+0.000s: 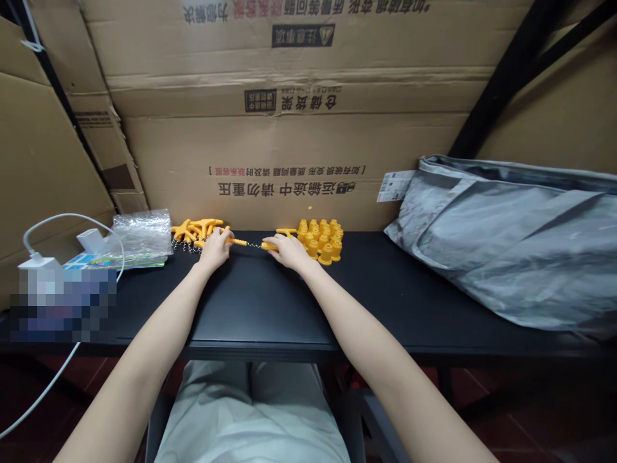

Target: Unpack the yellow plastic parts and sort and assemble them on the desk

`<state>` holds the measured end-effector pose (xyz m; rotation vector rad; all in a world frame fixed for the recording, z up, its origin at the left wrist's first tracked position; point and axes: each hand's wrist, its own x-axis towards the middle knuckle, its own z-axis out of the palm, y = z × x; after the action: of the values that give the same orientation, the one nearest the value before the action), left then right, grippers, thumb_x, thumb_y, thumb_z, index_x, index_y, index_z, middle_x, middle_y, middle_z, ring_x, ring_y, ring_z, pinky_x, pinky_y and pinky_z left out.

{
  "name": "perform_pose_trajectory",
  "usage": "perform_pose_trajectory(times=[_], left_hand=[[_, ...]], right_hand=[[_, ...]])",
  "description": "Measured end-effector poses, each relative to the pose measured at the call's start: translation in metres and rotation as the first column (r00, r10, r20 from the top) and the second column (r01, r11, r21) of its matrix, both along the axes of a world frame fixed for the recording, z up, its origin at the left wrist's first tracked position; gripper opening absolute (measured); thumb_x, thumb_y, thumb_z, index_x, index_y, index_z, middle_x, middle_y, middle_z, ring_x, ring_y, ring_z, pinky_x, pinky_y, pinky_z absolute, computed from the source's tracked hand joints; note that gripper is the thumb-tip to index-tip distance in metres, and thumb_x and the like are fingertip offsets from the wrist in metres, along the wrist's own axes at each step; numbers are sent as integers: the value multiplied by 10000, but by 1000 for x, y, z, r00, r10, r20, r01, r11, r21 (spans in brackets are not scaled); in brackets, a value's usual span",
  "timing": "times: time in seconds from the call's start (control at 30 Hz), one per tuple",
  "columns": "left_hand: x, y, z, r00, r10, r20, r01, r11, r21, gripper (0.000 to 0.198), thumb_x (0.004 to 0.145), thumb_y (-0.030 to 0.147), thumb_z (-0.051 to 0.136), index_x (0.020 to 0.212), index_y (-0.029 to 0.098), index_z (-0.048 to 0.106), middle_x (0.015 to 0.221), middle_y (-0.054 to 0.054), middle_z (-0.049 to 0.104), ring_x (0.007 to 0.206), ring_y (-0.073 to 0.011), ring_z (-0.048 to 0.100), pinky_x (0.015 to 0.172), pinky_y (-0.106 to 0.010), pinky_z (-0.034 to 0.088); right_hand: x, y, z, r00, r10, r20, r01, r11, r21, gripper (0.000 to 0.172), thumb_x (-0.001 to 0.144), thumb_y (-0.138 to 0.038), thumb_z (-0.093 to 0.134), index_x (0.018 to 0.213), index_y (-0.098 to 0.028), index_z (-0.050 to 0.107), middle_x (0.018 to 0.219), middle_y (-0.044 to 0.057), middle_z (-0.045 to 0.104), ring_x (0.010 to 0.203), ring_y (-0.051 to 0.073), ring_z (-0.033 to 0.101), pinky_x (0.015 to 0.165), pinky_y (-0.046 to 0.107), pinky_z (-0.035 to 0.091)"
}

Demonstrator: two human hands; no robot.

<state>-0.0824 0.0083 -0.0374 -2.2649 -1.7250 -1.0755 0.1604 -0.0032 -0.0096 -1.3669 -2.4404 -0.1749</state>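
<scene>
Gripping a yellow corkscrew (pixel 238 242), my left hand (pixel 216 251) points it toward three o'clock. My right hand (pixel 288 249) clasps a yellow piece (pixel 268 246), yellow caps (pixel 326 252) at its three o'clock.

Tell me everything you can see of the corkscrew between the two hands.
The corkscrew has an orange shaft, plastic by its look, and a thin, shiny, metal-looking spiral. It lies roughly level above the black table, its spiral pointing right. The left hand grips and largely hides its handle end. The spiral's far end meets an orange piece in the right hand; whether it enters is unclear.
</scene>
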Motion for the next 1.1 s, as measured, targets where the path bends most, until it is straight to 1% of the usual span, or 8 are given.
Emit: perform_pose_trajectory(times=[0.13,0.27,0.47,0.67,0.87,0.97,1.1], left_hand=[[-1,-1,1,1000,-1,-4,1,1000,-5,206,789,133,536,961,196,631,982,-80,542,879,-224,580,912,-420,488],[-1,-1,1,1000,7,-10,-7,1000,-19,211,786,120,538,960,192,634,984,-81,541,874,-223,586,913,-418,487],[-2,-1,1,1000,-5,12,5,1000,-17,208,790,122,539,959,199,633,977,-75,538,853,-216,587,898,-414,491],[4,-2,2,997,-83,-6,83,997,-5,190,800,197,563,976,212,635,962,-65,547,857,-205,578,862,-375,495],[13,-8,4,986,-149,-81,151,989,12,228,820,300,561,1022,213,622,928,-59,578,908,-219,586,860,-364,486],[13,-10,6,980,-173,-95,172,985,-13,224,822,318,556,1012,213,614,903,-50,595,891,-212,595,842,-350,487],[12,-9,6,980,-177,-87,175,984,-34,208,788,303,590,981,225,600,911,-36,623,879,-200,599,833,-338,487]], right_hand=[[-1,1,-2,999,32,-9,-32,999,15,373,928,-246,547,1296,-249,606,1213,96,651,1061,246,649,916,363,486],[0,3,-6,999,46,-22,-46,999,0,384,915,-242,569,1297,-254,606,1210,88,649,1038,243,655,899,357,492],[3,8,-10,995,90,-52,-91,996,-23,397,904,-236,589,1301,-246,599,1212,83,645,1057,226,646,919,334,480],[0,7,-12,990,108,-92,-108,994,3,406,908,-251,580,1314,-241,585,1213,83,647,1048,225,650,925,339,474],[0,10,-14,976,144,-162,-145,989,9,389,901,-221,577,1290,-200,592,1207,107,643,1073,218,635,942,351,467],[2,13,-16,964,170,-204,-172,985,8,376,896,-207,579,1270,-181,601,1197,116,640,1083,216,625,955,360,460],[4,17,-19,945,204,-255,-213,977,-9,366,899,-215,579,1263,-191,601,1179,104,634,1075,210,615,954,364,458]])
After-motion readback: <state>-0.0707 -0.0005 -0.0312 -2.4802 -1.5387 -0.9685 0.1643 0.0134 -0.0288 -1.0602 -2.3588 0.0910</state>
